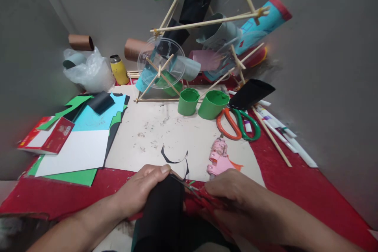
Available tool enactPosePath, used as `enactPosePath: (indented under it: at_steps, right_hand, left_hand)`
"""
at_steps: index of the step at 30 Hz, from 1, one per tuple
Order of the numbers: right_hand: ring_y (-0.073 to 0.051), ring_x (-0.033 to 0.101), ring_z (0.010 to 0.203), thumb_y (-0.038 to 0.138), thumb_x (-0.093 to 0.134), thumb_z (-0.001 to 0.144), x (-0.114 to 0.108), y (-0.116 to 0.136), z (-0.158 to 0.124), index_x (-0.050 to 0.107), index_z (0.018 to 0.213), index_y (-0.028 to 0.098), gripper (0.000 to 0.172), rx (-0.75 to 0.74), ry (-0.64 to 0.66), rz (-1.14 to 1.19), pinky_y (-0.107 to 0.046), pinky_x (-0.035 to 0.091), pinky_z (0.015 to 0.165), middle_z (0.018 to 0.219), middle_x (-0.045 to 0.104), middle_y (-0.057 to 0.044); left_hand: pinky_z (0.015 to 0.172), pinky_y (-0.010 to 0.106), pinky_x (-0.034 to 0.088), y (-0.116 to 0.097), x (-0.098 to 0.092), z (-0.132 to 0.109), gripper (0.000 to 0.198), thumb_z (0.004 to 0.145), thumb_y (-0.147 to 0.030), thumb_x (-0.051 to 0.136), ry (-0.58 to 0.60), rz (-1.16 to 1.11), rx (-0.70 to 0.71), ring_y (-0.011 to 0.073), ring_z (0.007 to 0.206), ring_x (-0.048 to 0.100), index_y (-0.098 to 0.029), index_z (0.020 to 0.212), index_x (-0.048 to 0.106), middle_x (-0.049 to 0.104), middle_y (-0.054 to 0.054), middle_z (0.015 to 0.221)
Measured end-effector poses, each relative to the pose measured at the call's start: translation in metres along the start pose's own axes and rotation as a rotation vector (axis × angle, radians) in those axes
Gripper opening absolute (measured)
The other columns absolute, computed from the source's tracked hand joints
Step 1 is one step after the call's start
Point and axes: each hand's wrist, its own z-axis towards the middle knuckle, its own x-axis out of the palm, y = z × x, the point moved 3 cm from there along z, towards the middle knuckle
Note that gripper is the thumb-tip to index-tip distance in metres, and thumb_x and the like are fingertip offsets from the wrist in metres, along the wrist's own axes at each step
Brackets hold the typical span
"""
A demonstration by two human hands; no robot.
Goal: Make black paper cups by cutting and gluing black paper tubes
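Note:
A black paper-covered tube (163,208) is gripped at its upper end by my left hand (144,187), with the thumb on the rim. My right hand (236,197) is closed round the red handles of a pair of scissors (197,193). The scissor blades lie across the tube's top edge, just beside my left thumb. A thin, curled strip of black paper (175,161) rests on the pale board (141,126) beyond the tube. Close to my right hand lies a pink glue gun-like tool (217,155), partly hidden by that hand.
Green paper rings (188,104), orange-and-green-handled scissors (228,126) and a stick frame (203,23) with plastic lids stand ahead. Coloured paper sheets (79,149) and a red box (49,136) are at left. White tubes (291,138) lie right; a yellow bottle (119,71) stands behind.

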Motion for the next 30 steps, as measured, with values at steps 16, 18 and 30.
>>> enactPosePath:
  at_steps: [16, 18, 30]
  right_hand:
    - [-0.008, 0.038, 0.052, 0.010, 0.049, 0.080, 0.001, -0.003, -0.002, 0.048, 0.066, 0.018, 0.016, 0.014, -0.003, -0.010, -0.023, 0.025, 0.051, 0.060, 0.045, 0.006]
    - [-0.007, 0.038, 0.052, 0.007, 0.050, 0.078, 0.001, -0.006, -0.002, 0.049, 0.067, 0.018, 0.016, 0.038, 0.011, -0.033, -0.023, 0.025, 0.051, 0.060, 0.046, 0.007]
    - [-0.007, 0.036, 0.051, 0.008, 0.054, 0.078, 0.002, -0.003, -0.002, 0.049, 0.066, 0.018, 0.016, 0.063, 0.036, -0.078, -0.022, 0.023, 0.050, 0.058, 0.041, 0.007]
  left_hand:
    - [0.074, 0.034, 0.051, 0.000, -0.001, -0.002, 0.058, 0.092, -0.061, 0.045, -0.032, 0.063, -0.001, 0.0254, 0.074, 0.068, -0.013, 0.077, 0.075, 0.074, 0.013, 0.073]
    - [0.073, 0.032, 0.051, -0.002, 0.000, -0.002, 0.056, 0.094, -0.058, 0.045, -0.014, 0.064, 0.023, 0.0240, 0.074, 0.068, -0.014, 0.076, 0.074, 0.073, 0.011, 0.072]
    - [0.075, 0.031, 0.052, -0.001, 0.002, -0.003, 0.059, 0.096, -0.059, 0.040, 0.027, 0.106, 0.008, 0.0240, 0.077, 0.068, -0.015, 0.089, 0.079, 0.075, 0.009, 0.077]
